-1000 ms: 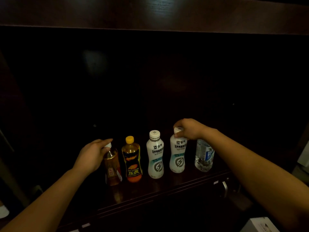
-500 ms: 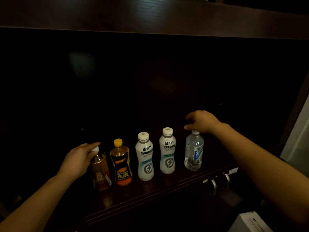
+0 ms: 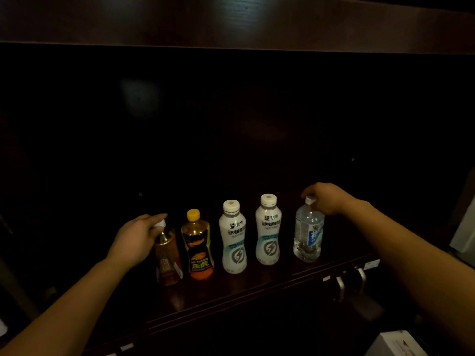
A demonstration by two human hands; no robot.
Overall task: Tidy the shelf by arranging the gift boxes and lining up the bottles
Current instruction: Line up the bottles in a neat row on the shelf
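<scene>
Several bottles stand upright in a row near the front edge of a dark wooden shelf (image 3: pixel 257 286). From the left: a brown tea bottle (image 3: pixel 168 258), a yellow-capped orange drink bottle (image 3: pixel 198 247), two white bottles (image 3: pixel 233 240) (image 3: pixel 268 232), and a clear water bottle (image 3: pixel 308 232). My left hand (image 3: pixel 136 240) grips the tea bottle at its cap and neck. My right hand (image 3: pixel 327 197) rests its fingers on the water bottle's white cap.
The shelf recess behind the bottles is dark and deep. Below the shelf edge are metal drawer handles (image 3: pixel 350 281). A white box (image 3: pixel 395 344) sits at the bottom right, and a pale surface (image 3: pixel 465 235) shows at the right edge.
My right hand left the second white bottle's cap and moved right onto the water bottle's cap. My left hand stays on the tea bottle.
</scene>
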